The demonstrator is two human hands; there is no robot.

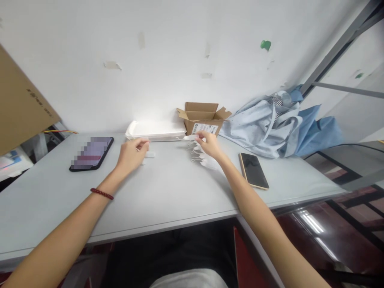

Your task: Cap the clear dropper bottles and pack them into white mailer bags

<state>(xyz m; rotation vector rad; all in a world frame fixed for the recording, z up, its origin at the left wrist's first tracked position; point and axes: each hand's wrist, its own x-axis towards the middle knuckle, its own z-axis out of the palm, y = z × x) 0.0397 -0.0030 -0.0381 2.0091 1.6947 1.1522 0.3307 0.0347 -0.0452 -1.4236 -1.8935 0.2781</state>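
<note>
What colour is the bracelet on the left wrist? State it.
The bracelet is dark red, as the head view shows.

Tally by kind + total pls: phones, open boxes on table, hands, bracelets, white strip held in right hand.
Phones: 2
Open box: 1
Hands: 2
Bracelet: 1
Held white strip: 1
Total: 7
Loose white pieces by the right hand overlap and blur; not counted.

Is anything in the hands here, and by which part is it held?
The right hand pinches a white strip by its right end; whether the left hand holds anything cannot be told.
</note>
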